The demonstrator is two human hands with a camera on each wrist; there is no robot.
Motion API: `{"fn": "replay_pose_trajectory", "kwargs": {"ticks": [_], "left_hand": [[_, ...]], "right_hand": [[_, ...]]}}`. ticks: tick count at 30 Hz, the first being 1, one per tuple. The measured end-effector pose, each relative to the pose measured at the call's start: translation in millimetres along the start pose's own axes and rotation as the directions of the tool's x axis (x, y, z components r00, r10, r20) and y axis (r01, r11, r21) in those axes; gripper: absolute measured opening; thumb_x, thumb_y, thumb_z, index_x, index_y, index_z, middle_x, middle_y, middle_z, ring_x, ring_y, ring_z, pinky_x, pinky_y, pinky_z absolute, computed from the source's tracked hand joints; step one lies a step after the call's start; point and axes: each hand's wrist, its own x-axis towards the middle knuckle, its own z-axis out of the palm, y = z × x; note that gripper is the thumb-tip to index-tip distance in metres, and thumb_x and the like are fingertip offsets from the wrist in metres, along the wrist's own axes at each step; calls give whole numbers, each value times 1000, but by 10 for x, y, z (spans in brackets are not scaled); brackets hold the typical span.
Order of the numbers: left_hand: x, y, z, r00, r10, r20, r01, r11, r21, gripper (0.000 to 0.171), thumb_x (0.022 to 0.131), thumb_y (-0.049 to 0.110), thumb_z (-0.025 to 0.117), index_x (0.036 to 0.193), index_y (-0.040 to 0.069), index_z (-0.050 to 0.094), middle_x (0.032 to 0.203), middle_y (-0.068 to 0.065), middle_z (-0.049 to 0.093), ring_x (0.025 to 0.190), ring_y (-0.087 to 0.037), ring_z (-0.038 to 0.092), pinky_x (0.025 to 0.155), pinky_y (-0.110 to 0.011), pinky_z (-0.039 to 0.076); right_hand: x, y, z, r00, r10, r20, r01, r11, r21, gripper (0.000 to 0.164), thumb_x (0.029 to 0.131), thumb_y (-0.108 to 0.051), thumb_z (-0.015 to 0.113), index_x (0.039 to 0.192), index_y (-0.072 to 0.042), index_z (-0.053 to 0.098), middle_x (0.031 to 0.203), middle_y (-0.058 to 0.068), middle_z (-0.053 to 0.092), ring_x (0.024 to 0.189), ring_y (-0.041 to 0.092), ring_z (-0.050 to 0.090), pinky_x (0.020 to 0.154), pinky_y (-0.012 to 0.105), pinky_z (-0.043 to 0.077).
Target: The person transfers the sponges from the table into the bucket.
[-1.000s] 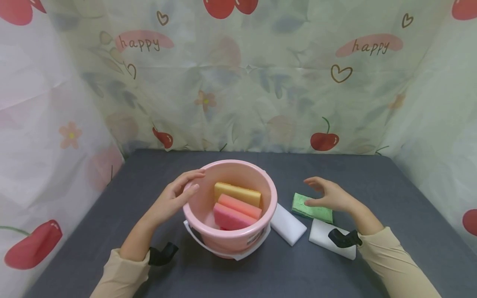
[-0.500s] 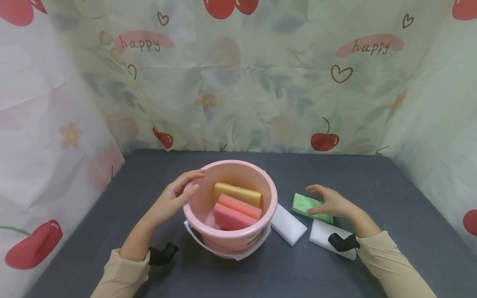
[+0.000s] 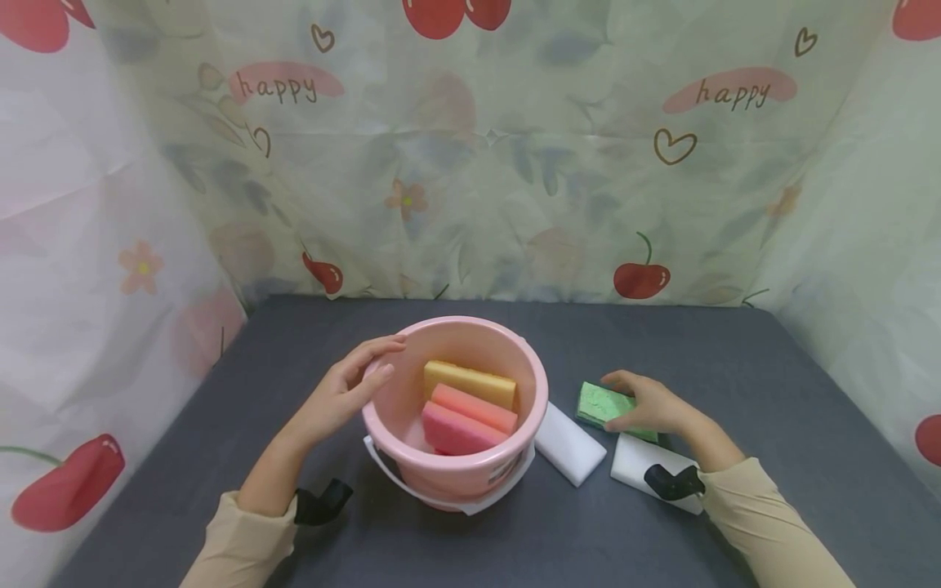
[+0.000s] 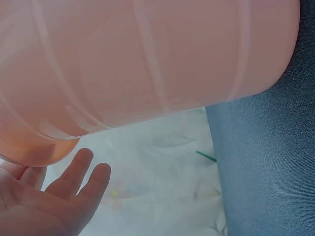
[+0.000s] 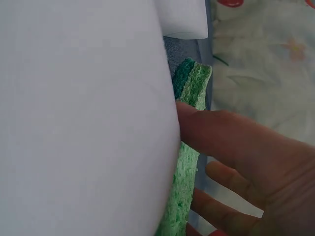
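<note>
My left hand (image 3: 345, 388) rests at the left rim of a pink bucket (image 3: 456, 478), its fingers fairly straight. In the left wrist view, two fingers (image 4: 96, 182) lie outside the bucket wall. A yellow sponge (image 3: 470, 381), an orange sponge (image 3: 474, 406) and a pink sponge (image 3: 459, 429) stand inside the bucket. On the right, my right hand (image 3: 654, 404) spans a green sponge (image 3: 599, 400) on the table, thumb on the near edge and fingers on the far edge. The green sponge has a darker layer underneath, seen in the right wrist view.
One white sponge (image 3: 569, 445) lies against the bucket's right side. Another white sponge (image 3: 635, 465) lies under my right wrist and fills much of the right wrist view. A white handle (image 3: 466, 508) hangs at the bucket's front. Patterned cloth (image 3: 485, 163) walls the dark table (image 3: 331, 318).
My right hand has come down and slightly toward me, its thumb and fingers closing in around the green sponge. My left hand and the bucket have stayed put.
</note>
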Motion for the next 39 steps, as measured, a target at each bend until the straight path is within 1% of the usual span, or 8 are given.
{"fn": "replay_pose_trajectory", "kwargs": {"ticks": [2, 6, 11, 20, 28, 39], "left_hand": [[-2, 1, 1, 1000, 0, 0, 0, 1000, 0, 39, 96, 20, 49, 134, 11, 45, 146, -7, 39, 132, -27, 38, 96, -22, 46], [-4, 6, 3, 1000, 7, -1, -7, 1000, -2, 39, 96, 19, 49, 134, 10, 45, 146, -8, 39, 132, -26, 38, 94, -16, 44], [-4, 8, 4, 1000, 13, 0, -13, 1000, -10, 39, 96, 18, 49, 134, 8, 45, 147, -9, 38, 133, -26, 37, 92, -13, 43], [-4, 18, 3, 1000, 6, 1, -6, 1000, -3, 39, 96, 19, 49, 134, 10, 45, 147, -8, 38, 133, -26, 37, 93, -16, 44], [-3, 15, 3, 1000, 10, -1, -10, 1000, -6, 39, 96, 18, 49, 134, 9, 45, 147, -9, 38, 133, -26, 36, 93, -13, 42], [3, 0, -1, 1000, 12, 3, -12, 1000, -12, 39, 96, 19, 49, 134, 10, 45, 147, -8, 38, 133, -27, 37, 93, -14, 43]], "right_hand": [[-6, -5, 4, 1000, -4, -7, 4, 1000, -7, 69, 74, -24, 77, 130, 1, 46, 125, 28, 53, 116, 44, 49, 91, 55, 43], [-14, -13, 5, 1000, -13, -22, 13, 1000, -23, 67, 74, -23, 76, 129, 1, 47, 122, 27, 55, 112, 42, 52, 89, 53, 45], [-15, -32, -5, 999, -14, -45, 12, 999, -40, 66, 74, -26, 75, 128, 0, 48, 120, 25, 56, 110, 41, 53, 87, 53, 45], [0, -36, -47, 995, -19, -100, 15, 999, -42, 64, 78, -28, 73, 129, 1, 48, 123, 27, 56, 112, 46, 52, 89, 55, 45], [-7, -51, -87, 991, -16, -133, 12, 999, -32, 61, 79, -29, 71, 128, 0, 48, 121, 27, 57, 111, 46, 53, 88, 54, 45], [-17, -133, -133, 983, -9, -184, 5, 1000, -19, 59, 81, -32, 70, 127, -1, 50, 120, 26, 58, 110, 43, 56, 87, 53, 47]]}}
